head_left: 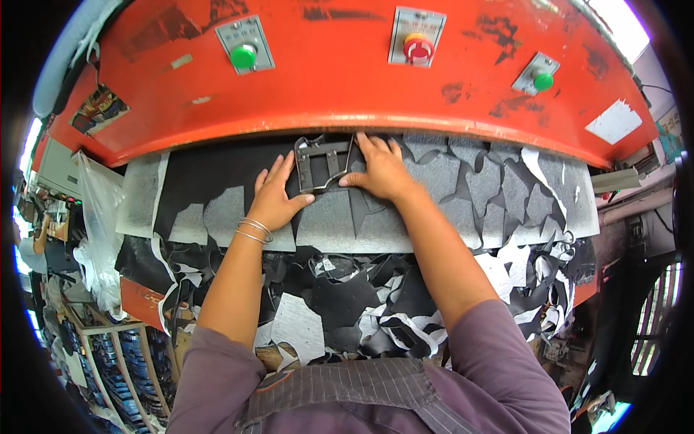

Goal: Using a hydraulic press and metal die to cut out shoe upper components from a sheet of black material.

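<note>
A dark steel cutting die (332,163) with an open frame and crossbars sits on a black sheet (217,170), which looks like leather, close to the red machine's lower edge. My left hand (277,197) grips its left side, thumb at the near corner and fingers along the edge. From the right, my right hand (381,168) holds it with the thumb at the near side and fingers by the far corner. Cut-out gaps in the sheet show the grey cutting board (325,230) beneath.
The red press beam (325,79) spans the far side, with two green buttons (243,56) and a red one (418,49). Black and white scraps (340,293) pile up along the near edge. A clear plastic bag (97,224) hangs at left.
</note>
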Demonstrator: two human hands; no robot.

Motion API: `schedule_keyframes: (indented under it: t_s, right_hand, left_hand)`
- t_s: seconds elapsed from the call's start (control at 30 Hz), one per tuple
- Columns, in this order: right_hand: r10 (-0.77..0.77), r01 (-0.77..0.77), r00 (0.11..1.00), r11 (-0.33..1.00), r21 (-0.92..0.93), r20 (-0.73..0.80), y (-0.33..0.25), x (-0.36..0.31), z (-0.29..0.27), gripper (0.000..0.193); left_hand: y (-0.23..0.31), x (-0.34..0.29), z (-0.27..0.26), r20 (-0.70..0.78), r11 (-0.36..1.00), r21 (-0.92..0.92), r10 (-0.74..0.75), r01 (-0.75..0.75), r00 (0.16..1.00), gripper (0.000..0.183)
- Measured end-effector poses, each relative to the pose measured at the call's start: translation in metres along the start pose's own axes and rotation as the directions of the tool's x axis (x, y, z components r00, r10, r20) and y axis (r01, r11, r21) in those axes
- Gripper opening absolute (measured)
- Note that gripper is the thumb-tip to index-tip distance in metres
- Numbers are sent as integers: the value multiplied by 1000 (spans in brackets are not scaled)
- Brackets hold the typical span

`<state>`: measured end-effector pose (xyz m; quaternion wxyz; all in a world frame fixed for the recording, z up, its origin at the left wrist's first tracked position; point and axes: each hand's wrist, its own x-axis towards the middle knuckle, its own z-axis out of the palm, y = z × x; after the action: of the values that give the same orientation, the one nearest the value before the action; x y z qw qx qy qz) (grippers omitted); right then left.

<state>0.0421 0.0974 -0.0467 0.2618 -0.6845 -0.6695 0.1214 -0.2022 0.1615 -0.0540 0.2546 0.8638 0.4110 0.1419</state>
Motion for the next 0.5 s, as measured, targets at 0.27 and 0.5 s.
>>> schedule_keyframes:
  t_s: [0.27, 0.5]
  right_hand:
    - [23, 218, 755, 934, 283, -655, -40, -109, -118, 61]
    - [-50, -458, 87, 885, -85, -995, -10, -99, -232, 70]
  left_hand:
    - [44, -65, -75, -559, 898, -434, -205, -74, 804, 24]
    - [111, -85, -140, -733, 930, 94, 306, -355, 608, 23]
